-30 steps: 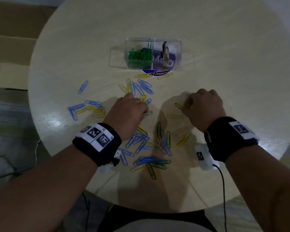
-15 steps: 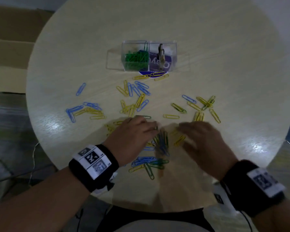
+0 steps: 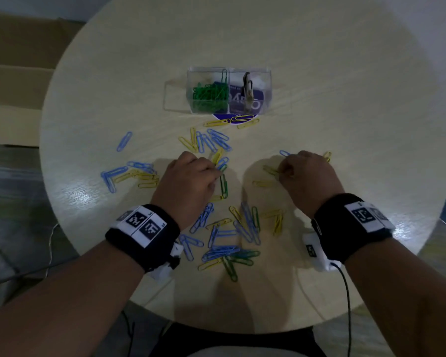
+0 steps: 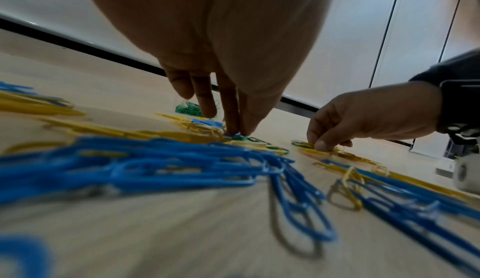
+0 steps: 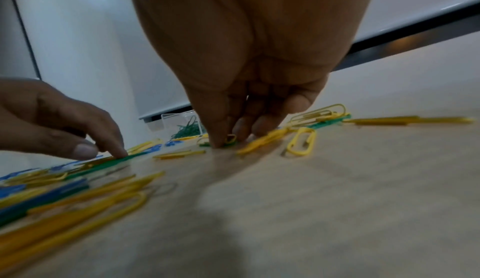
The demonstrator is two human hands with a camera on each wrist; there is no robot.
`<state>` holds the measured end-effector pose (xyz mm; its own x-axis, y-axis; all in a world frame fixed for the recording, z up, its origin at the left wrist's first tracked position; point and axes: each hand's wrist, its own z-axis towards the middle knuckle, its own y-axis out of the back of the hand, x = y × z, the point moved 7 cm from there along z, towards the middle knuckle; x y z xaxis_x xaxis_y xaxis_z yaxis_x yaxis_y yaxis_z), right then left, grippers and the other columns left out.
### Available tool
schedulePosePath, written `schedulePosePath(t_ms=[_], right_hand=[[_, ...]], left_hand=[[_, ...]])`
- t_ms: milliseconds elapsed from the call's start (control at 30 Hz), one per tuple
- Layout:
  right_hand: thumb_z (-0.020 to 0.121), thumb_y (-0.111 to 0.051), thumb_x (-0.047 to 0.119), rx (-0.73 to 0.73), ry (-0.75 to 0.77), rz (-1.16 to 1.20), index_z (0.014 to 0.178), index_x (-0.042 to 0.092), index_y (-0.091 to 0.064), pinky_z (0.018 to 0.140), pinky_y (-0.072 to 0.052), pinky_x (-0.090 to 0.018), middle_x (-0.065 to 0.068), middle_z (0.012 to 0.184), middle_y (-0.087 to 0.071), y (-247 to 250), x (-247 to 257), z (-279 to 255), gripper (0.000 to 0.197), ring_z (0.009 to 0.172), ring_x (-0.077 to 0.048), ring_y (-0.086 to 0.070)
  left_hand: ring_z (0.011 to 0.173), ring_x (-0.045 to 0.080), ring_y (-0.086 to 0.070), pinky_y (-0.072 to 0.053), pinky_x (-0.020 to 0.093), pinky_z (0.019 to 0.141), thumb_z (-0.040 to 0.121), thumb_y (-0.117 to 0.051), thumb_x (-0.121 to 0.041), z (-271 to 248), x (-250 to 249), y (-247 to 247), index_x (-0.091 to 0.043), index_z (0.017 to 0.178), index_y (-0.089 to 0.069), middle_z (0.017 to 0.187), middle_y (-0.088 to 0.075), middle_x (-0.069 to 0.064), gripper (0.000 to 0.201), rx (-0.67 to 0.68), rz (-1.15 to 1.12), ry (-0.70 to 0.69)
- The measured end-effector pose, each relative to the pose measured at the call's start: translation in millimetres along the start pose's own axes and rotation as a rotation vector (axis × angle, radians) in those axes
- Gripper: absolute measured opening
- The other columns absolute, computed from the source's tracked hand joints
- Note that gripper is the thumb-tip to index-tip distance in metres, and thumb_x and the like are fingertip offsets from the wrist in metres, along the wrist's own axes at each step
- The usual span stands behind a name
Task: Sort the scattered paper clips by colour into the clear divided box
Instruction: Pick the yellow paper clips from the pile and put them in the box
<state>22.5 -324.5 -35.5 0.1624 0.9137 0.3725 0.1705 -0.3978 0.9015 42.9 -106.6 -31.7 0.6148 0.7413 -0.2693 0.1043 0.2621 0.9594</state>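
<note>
Blue, yellow and green paper clips lie scattered over the round table (image 3: 345,99). The clear divided box (image 3: 265,73) stands at the far middle, its left compartment holding green clips (image 3: 210,95). My left hand (image 3: 218,173) is curled, thumb and index fingertip down on the end of a green clip (image 3: 224,188) that lies flat; the left wrist view shows that left hand (image 4: 235,133) pinching at the green clip (image 4: 242,138). My right hand (image 3: 281,173) pinches another green clip (image 5: 230,142) against the table among yellow ones, its right hand (image 5: 224,141) fingertips close together.
A dense pile of blue clips (image 3: 222,249) with green and yellow ones lies near my body between the wrists. More blue and yellow clips (image 3: 137,173) lie left. A purple round sticker (image 3: 236,119) shows under the box. Cardboard (image 3: 16,73) lies on the floor left.
Half a second ago both hands were close together over the near pile. They have since moved away from me and apart, the left onto a green clip, the right onto clips at the right.
</note>
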Motion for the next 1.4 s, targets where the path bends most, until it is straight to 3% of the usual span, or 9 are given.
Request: schedulePosePath(t_ms=[100,267,467,567,700,867,1067,1233,1400], right_hand=[[0.08,-0.063,0.019,0.063,0.047,0.009,0.082,0.018,-0.072,0.074,-0.045,-0.033,-0.008,0.084,-0.07,-3,7,0,0.009,0.085,-0.03,-0.063],[0.081,-0.069,0.018,-0.031,-0.116,0.415,0.082,0.023,-0.069,0.055,-0.035,-0.004,0.008,0.07,-0.064,8,-3,3,0.005,0.063,0.003,-0.056],[0.087,-0.061,0.022,-0.074,-0.18,0.546,0.099,0.025,-0.072,0.077,-0.049,-0.025,0.003,0.085,-0.073,21,-26,11,0.017,0.083,-0.012,-0.066],[0.088,-0.058,0.02,-0.211,-0.228,0.28,0.102,0.025,-0.072,0.078,-0.046,-0.024,0.002,0.093,-0.07,44,-70,-2,0.021,0.086,-0.015,-0.063],[0.079,-0.048,0.022,-0.174,-0.106,-0.079,0.11,0.027,-0.069,0.086,-0.048,-0.042,-0.007,0.111,-0.067,37,-88,-25,0.037,0.097,-0.04,-0.058],[0.072,-0.059,0.036,-0.045,-0.119,-0.227,0.126,0.049,-0.049,0.091,-0.04,-0.046,-0.002,0.13,-0.049,12,-64,-47,0.056,0.114,-0.037,-0.041],[0.071,-0.041,0.041,-0.047,-0.133,-0.176,0.132,0.047,-0.044,0.094,-0.035,-0.044,-0.004,0.129,-0.047,7,-58,-27,0.061,0.115,-0.035,-0.039],[0.082,-0.051,0.029,-0.097,-0.186,-0.002,0.127,0.045,-0.052,0.092,-0.037,-0.044,-0.004,0.121,-0.053,14,-68,6,0.047,0.111,-0.038,-0.044],[0.076,-0.062,0.05,-0.148,-0.352,0.097,0.09,0.026,-0.065,0.087,-0.042,-0.037,-0.006,0.098,-0.065,17,-75,18,0.028,0.099,-0.036,-0.054]], left_hand=[[0.095,0.029,-0.052,-0.047,0.043,0.077,0.088,-0.059,-0.023,6,3,0,-0.019,0.1,-0.073,0.097,-0.068,-0.005,0.018,0.005,-0.007,0.042],[0.093,0.03,-0.051,-0.046,0.042,0.077,0.086,-0.055,-0.029,8,7,1,-0.021,0.091,-0.07,0.092,-0.066,-0.004,0.018,0.012,-0.009,0.106],[0.093,0.031,-0.051,-0.046,0.042,0.076,0.081,-0.066,-0.026,13,4,-2,-0.022,0.095,-0.068,0.092,-0.064,-0.001,0.014,0.039,0.012,0.141],[0.094,0.031,-0.051,-0.046,0.042,0.076,0.083,-0.067,-0.024,14,2,-2,-0.021,0.103,-0.07,0.096,-0.065,-0.001,0.021,0.054,0.056,0.123],[0.093,0.031,-0.051,-0.047,0.042,0.075,0.086,-0.055,-0.028,13,0,2,-0.021,0.104,-0.071,0.096,-0.064,-0.001,0.025,0.058,0.039,0.116],[0.093,0.03,-0.05,-0.046,0.042,0.076,0.085,-0.052,-0.031,16,-2,0,-0.021,0.102,-0.071,0.094,-0.063,-0.001,0.027,0.082,0.038,0.118],[0.091,0.029,-0.049,-0.044,0.04,0.072,0.083,-0.068,-0.024,26,-8,0,-0.023,0.088,-0.068,0.087,-0.062,-0.002,0.006,0.071,0.056,0.121],[0.088,0.03,-0.051,-0.044,0.039,0.072,0.083,-0.069,-0.017,33,-12,-5,-0.021,0.087,-0.068,0.084,-0.064,-0.001,0.006,0.108,0.003,0.119],[0.089,0.028,-0.05,-0.046,0.038,0.076,0.082,-0.069,-0.014,35,-1,-7,-0.019,0.092,-0.069,0.078,-0.061,-0.004,0.011,0.121,-0.139,0.272]])
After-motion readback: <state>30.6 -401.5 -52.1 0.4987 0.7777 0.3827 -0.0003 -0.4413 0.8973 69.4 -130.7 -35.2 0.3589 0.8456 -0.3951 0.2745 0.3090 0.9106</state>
